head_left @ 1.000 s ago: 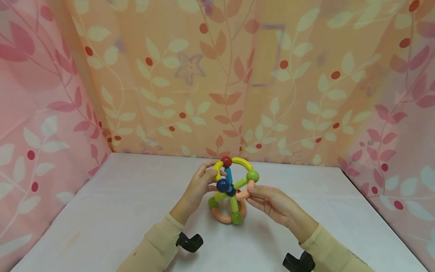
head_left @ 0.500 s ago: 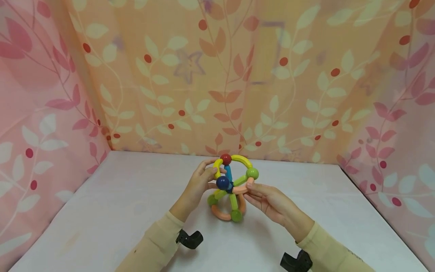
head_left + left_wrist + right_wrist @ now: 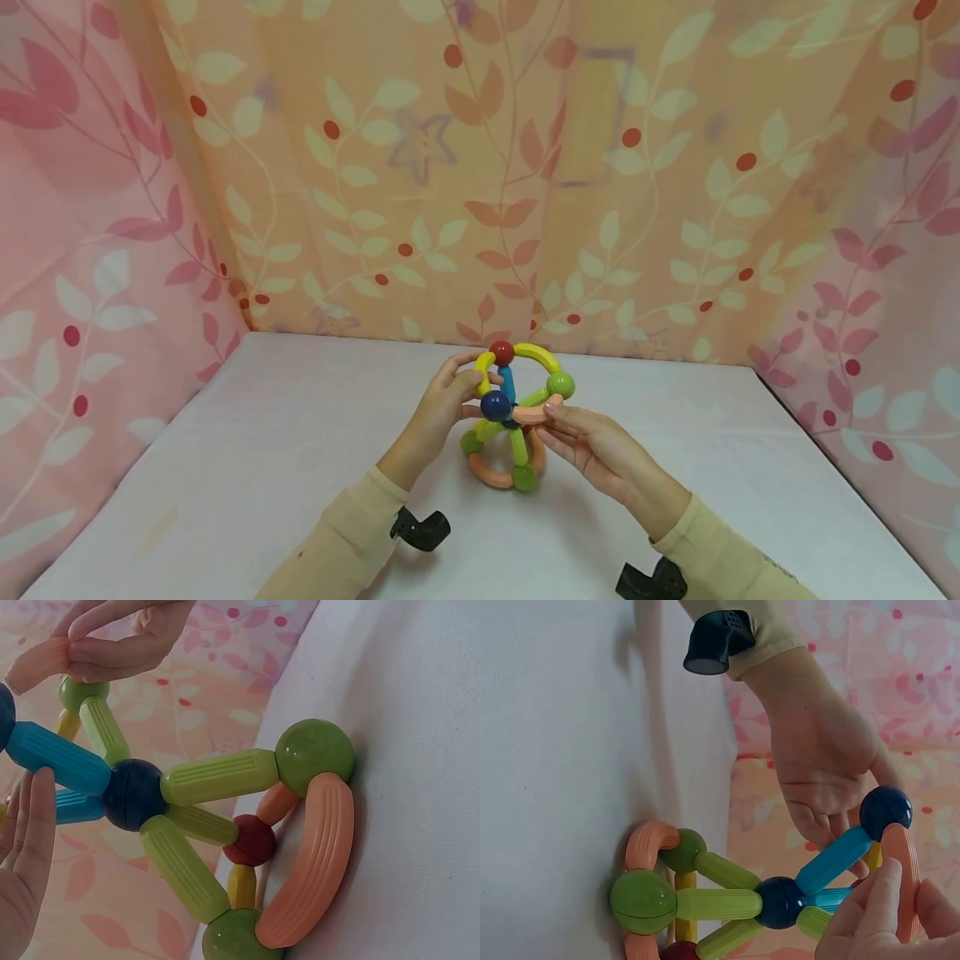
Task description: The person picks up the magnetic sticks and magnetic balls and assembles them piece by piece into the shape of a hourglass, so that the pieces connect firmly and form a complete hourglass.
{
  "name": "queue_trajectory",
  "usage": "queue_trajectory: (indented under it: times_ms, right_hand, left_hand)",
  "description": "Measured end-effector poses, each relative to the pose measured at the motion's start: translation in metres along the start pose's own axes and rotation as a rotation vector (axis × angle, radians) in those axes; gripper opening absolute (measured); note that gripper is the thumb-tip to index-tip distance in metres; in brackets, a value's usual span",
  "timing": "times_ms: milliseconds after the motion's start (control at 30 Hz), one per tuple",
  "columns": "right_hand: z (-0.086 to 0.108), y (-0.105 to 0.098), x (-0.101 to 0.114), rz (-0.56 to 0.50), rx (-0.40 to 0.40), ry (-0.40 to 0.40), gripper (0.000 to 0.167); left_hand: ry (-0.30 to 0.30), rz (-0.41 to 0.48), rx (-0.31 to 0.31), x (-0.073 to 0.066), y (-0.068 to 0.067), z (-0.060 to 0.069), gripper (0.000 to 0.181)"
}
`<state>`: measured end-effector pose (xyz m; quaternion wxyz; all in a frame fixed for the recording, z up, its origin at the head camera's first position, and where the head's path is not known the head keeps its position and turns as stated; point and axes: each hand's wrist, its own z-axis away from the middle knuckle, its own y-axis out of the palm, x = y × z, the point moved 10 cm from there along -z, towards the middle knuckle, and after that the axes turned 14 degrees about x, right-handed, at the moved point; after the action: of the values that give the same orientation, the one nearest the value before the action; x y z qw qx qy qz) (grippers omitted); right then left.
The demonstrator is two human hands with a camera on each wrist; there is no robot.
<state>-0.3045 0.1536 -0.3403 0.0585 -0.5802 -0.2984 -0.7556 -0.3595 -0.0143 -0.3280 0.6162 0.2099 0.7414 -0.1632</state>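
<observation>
A toy structure of balls and ribbed rods stands on the white table; at its middle is a dark blue ball (image 3: 780, 902) with green and blue rods branching off it. My left hand (image 3: 433, 417) holds the upper left side, thumb and fingers about the yellow curved rod (image 3: 483, 373) below the red ball (image 3: 502, 352). My right hand (image 3: 611, 457) pinches an orange curved rod (image 3: 901, 859) by one end. Its other end meets the upper navy ball (image 3: 886, 814). In the head view the pinched end is just below the green ball (image 3: 560, 385).
Lower green balls (image 3: 315, 756) and an orange curved rod (image 3: 311, 862) form the base on the white table (image 3: 262, 467). Patterned cloth (image 3: 360, 208) hangs behind and at both sides. Each wrist wears a black camera mount (image 3: 422, 531).
My right hand has moved slightly left, and the orange curved rod has swung level, its free end coming up against the navy ball. The left hand keeps its hold.
</observation>
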Motion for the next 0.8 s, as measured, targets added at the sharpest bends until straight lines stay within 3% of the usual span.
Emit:
queue_trajectory:
  times_ms: [500,667,800]
  right_hand:
    - [-0.0025,0.0047,0.0016,0.011,-0.012,0.004,0.033]
    - [-0.0025,0.0048,0.0013,0.083,0.013,0.001,0.035]
    - [-0.0002,-0.0025,0.0003,0.119,-0.02,0.013,0.044]
  left_hand:
    - [-0.001,0.008,-0.007,-0.0027,-0.0023,0.0012,0.041]
    - [-0.007,0.009,-0.004,0.0003,-0.0029,0.0012,0.04]
    - [-0.009,0.013,-0.009,0.0023,-0.004,0.0016,0.04]
